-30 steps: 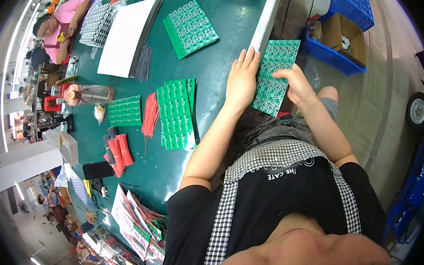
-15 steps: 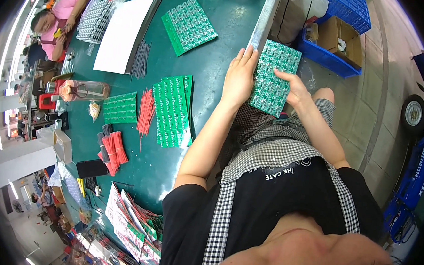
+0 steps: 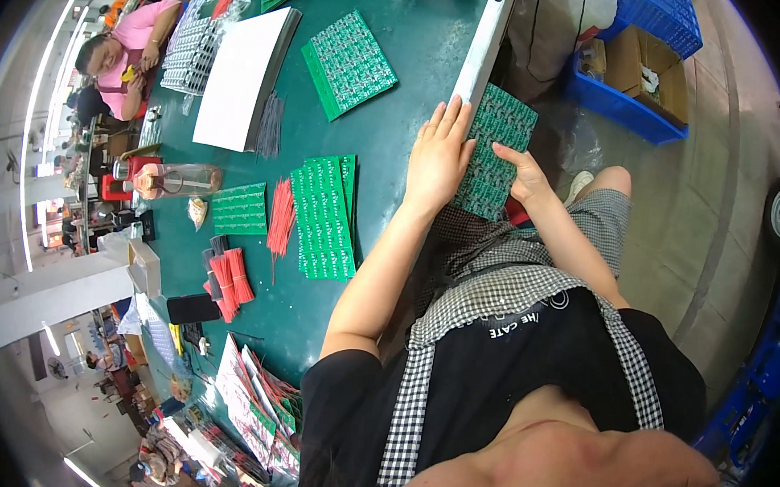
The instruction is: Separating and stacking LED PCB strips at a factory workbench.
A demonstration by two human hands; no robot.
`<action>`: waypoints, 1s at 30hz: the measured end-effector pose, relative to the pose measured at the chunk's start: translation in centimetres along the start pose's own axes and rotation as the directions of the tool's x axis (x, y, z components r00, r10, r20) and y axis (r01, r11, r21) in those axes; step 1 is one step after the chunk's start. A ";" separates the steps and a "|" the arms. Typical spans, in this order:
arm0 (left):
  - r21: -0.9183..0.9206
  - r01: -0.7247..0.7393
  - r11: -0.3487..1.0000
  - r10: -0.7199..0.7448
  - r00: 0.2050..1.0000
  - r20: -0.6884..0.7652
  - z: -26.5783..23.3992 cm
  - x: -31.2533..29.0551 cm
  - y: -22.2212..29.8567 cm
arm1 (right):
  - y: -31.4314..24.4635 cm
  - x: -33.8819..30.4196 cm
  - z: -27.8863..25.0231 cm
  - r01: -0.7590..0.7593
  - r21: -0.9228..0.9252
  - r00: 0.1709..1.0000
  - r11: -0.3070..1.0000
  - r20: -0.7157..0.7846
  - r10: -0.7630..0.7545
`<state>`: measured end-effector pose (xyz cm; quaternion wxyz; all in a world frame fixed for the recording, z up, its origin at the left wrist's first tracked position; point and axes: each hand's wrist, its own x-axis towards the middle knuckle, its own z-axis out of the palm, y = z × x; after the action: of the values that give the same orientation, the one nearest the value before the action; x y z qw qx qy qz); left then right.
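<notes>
A green circuit board panel (image 3: 491,165) with rows of small parts is held off the table's metal-trimmed edge, above my lap. My right hand (image 3: 526,175) grips its right side, thumb on top and the other fingers hidden beneath. Flat and stretched out, my left hand (image 3: 438,160) rests at the table edge, its thumb against or very near the panel's left side. On the table to the left lies a pile of green panels (image 3: 322,217). Another populated panel (image 3: 352,58) lies farther off, on top of a green one.
Red wires (image 3: 280,219), red wire bundles (image 3: 231,278), dark wires (image 3: 270,125) and a white stack of sheets (image 3: 239,82) lie on the green table. A bottle (image 3: 175,179) stands beyond. At right is a blue crate (image 3: 626,111) holding cardboard. A person in pink (image 3: 134,45) sits across.
The panel in my right hand has tilted, so its face looks darker, and has dropped slightly. My left hand has shifted a little nearer me along the table edge.
</notes>
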<state>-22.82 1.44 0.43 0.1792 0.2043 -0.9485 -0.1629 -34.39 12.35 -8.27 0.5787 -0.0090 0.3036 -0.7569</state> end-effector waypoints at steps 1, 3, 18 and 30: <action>0.005 0.001 1.000 -0.001 1.000 0.006 0.1 0.0 -0.2 | -0.1 -0.2 0.4 -0.003 0.008 1.000 1.000 0.000 0.003; 0.029 -0.013 0.999 0.013 1.000 -0.010 0.2 0.0 -0.6 | 0.1 -0.8 1.0 0.127 -0.230 0.960 0.965 -0.217 -0.178; 0.107 -0.076 0.991 0.077 0.997 -0.003 1.2 -0.2 -1.1 | -3.4 5.3 6.6 -0.276 -0.935 0.659 -0.224 -0.014 -0.752; 0.086 -0.171 0.981 0.171 0.985 0.011 1.0 0.1 -1.2 | -3.5 8.9 6.6 -0.246 -0.958 0.515 0.146 -0.256 -0.818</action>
<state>-22.88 0.57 -0.91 0.1817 0.1293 -0.9690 -0.1060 -37.94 2.00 -4.26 0.0461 -0.1003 0.9005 -0.4206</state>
